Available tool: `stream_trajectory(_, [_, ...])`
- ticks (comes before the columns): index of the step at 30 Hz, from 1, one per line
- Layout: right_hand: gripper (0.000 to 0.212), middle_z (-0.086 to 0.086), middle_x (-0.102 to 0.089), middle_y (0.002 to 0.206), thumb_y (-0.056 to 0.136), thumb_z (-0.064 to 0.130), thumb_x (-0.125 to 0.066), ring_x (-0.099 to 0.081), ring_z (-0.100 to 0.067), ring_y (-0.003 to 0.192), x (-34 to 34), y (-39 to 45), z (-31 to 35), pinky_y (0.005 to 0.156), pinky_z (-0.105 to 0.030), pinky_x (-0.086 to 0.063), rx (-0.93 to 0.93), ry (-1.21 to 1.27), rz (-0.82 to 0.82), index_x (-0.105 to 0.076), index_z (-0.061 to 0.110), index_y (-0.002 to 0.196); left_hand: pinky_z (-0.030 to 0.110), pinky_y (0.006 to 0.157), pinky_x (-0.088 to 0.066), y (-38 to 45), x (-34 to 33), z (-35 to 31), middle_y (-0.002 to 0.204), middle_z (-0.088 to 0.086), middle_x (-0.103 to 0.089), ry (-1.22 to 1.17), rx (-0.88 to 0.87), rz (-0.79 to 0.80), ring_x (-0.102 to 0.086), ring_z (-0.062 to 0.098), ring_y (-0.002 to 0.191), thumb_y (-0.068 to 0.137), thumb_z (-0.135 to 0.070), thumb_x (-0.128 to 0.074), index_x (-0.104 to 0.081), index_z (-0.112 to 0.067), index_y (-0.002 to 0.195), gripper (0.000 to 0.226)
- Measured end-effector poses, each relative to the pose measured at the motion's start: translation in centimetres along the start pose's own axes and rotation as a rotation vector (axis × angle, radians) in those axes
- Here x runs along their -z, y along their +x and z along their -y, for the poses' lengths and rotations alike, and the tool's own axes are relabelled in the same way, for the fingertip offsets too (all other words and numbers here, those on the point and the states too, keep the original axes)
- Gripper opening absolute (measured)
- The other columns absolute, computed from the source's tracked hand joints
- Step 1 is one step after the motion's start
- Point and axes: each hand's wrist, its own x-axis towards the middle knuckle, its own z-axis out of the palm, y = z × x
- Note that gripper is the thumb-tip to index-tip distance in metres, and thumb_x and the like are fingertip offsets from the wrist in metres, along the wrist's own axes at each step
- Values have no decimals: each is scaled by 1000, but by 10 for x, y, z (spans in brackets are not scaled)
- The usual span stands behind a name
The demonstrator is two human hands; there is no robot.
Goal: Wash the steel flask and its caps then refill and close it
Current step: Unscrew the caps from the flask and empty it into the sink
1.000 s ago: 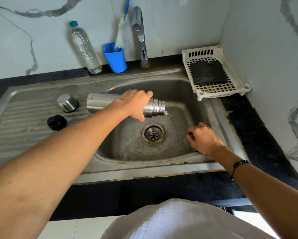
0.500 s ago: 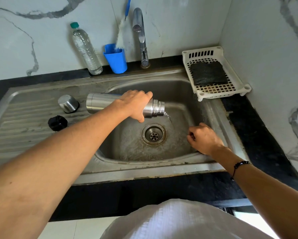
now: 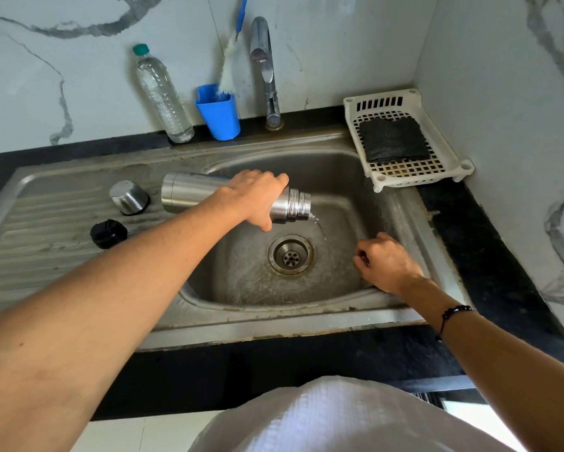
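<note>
The left hand grasps the steel flask around its upper body, fingers wrapped over it, and holds it nearly level over the sink basin at the centre of the frame, mouth toward the right. A thin stream of water runs from the open mouth down toward the drain. The right hand rests low at the right side of the basin with its fingers curled in; whether it holds anything I cannot tell. Both caps are already off and sit on the ribbed draining board at the left of the frame: the steel cap upturned, and the black cap just below it, near but apart. Judging from this, the task is at an early stage, the flask being emptied or rinsed out; scrubbing, washing the two caps, refilling and closing appear not yet done. The tap at the upper middle shows no water running. Along the back wall stand a clear plastic bottle with a green lid and a blue cup holding a bottle brush. At the upper right a white plastic tray carries a dark scrubbing pad. The sink is stainless steel, scratched and stained, set into a black desk in a corner of white marble-patterned walls.
</note>
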Motion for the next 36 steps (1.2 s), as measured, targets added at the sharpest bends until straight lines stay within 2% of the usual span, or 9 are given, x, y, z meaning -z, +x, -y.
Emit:
stream_trajectory(13, [14, -5, -60, 86, 93, 27, -51, -48, -18, 97, -2, 1, -1, 81, -39, -49, -1, 4, 9, -58, 15, 91, 31, 68, -37, -1, 1, -4, 106, 10, -57, 55, 5, 3, -49, 21, 84, 67, -28, -83, -41, -10, 123, 72])
stream_trajectory(18, [15, -6, -61, 86, 92, 27, -51, -49, -18, 97, -2, 1, -1, 81, -40, -50, 3, 4, 4, -58, 15, 91, 31, 69, -36, -1, 0, -4, 109, 11, -58, 78, 16, -3, -57, 26, 98, 66, -29, -83, -42, -11, 123, 72])
stream_trajectory(25, [16, -7, -63, 87, 93, 26, -51, -48, -17, 98, -2, 2, -1, 82, -38, -49, 14, 1, 4, -60, 12, 92, 31, 72, -37, -1, -1, -3, 112, 11, -58, 96, 25, -1, -57, 27, 103, 66, -30, -83, -41, -11, 125, 75])
stream_trajectory(31, [15, -6, -62, 86, 93, 26, -51, -48, -17, 100, -1, 2, -1, 82, -38, -49, 6, 6, 12, -59, 13, 92, 34, 84, -42, -1, -1, -4, 113, 11, -58, 128, 14, 9, -56, 27, 105, 66, -30, -84, -41, -11, 128, 77])
stream_trajectory(36, [15, -6, -61, 86, 93, 25, -51, -48, -16, 100, -1, 1, 0, 83, -38, -49, 4, 15, 7, -59, 13, 93, 34, 91, -41, 0, -3, -8, 112, 10, -58, 197, 10, 12, -56, 26, 106, 65, -27, -84, -44, -12, 123, 71])
